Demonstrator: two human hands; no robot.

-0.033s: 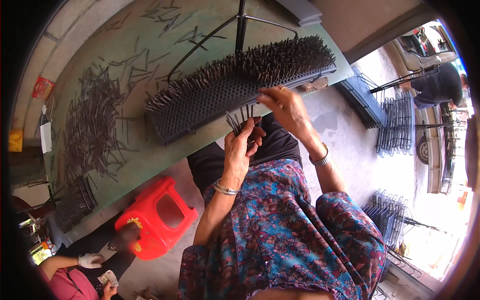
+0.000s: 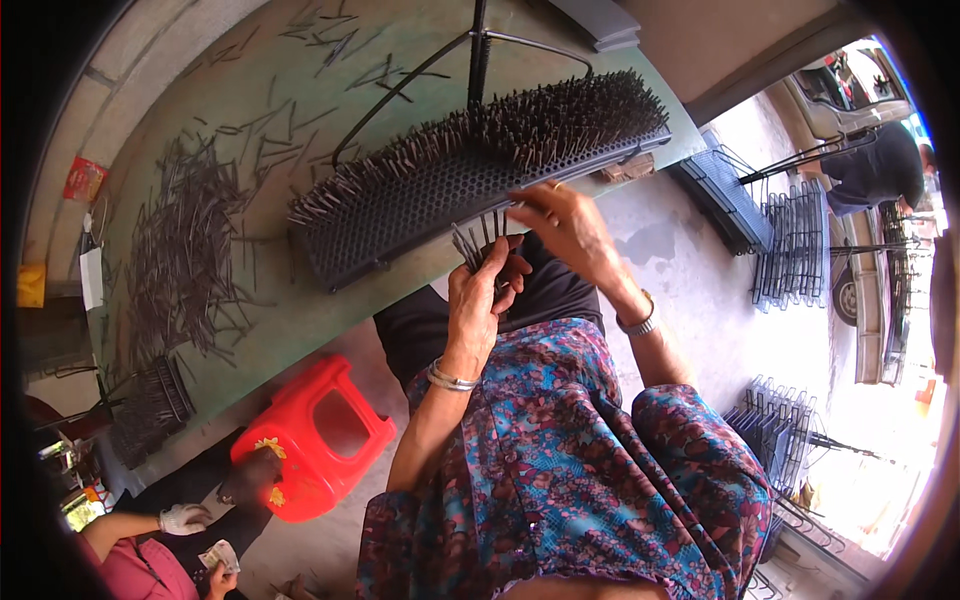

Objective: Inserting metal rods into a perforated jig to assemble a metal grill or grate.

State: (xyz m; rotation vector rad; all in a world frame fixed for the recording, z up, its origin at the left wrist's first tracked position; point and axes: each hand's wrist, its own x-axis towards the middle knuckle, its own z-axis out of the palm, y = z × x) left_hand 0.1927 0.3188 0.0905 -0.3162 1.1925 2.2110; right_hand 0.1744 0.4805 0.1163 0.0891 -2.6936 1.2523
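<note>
In my left hand is a small bunch of thin dark rods, gripped in closed fingers with the tips pointing up. My right hand hovers just right of the rod tips. Its fingers are bent together, and what sits between them is too small to make out. Right beyond both hands lies a long dark perforated panel. Many short dark rods stand upright in its holes along the far and right parts, while the nearer left holes are bare. A metal post with curved arms rises behind it.
Loose rods lie heaped on the green table at left. A red plastic stool stands below it. At lower left is a co-worker's gloved hand. Dark wire racks stand on the floor at right, near another person.
My right hand has shifted slightly left and nearer, closer to the rod tips. My left hand keeps its place with the rods.
</note>
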